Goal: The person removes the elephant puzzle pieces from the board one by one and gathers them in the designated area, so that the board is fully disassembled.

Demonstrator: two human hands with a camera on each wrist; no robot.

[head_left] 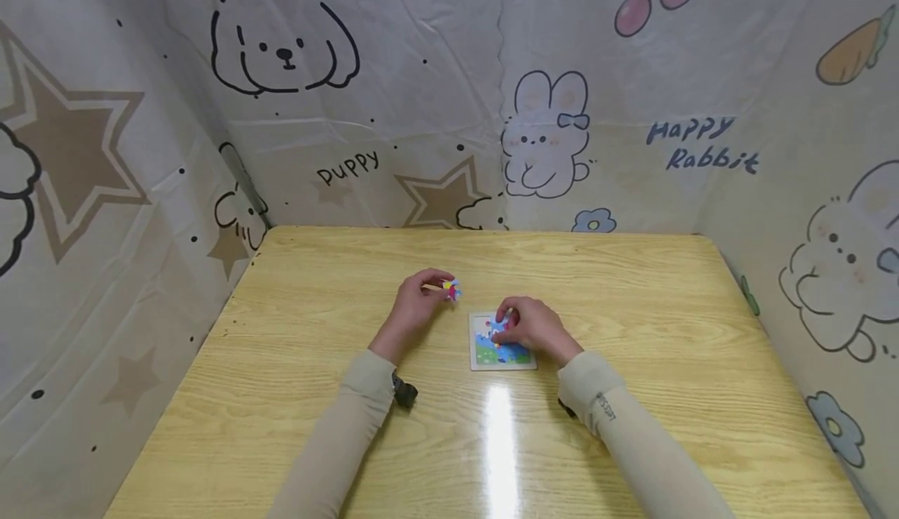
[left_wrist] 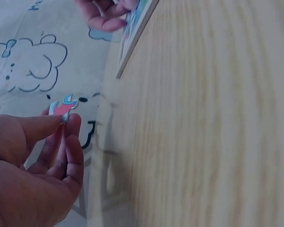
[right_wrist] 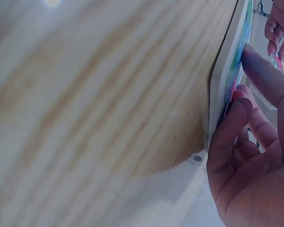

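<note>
My left hand [head_left: 417,298] pinches a small jigsaw puzzle piece [head_left: 453,290] between thumb and fingertips, held above the table left of the puzzle board. The left wrist view shows this piece [left_wrist: 65,109] with pink, blue and white printing. The square jigsaw puzzle board [head_left: 483,362] lies on the table with a pale frame and a blue and green picture. Over its upper part, my right hand [head_left: 534,324] has thumb and fingers curled down at the picture, around a puzzle piece [head_left: 495,332]. In the right wrist view its thumb [right_wrist: 262,73] touches the board's face, and the fingers partly hide the picture.
A light wooden table [head_left: 302,316] bears the board. Behind it and at both sides hangs a pale printed curtain [head_left: 435,74] with animals, stars and words. Dark wrist devices [head_left: 403,391] sit at the sleeve cuffs.
</note>
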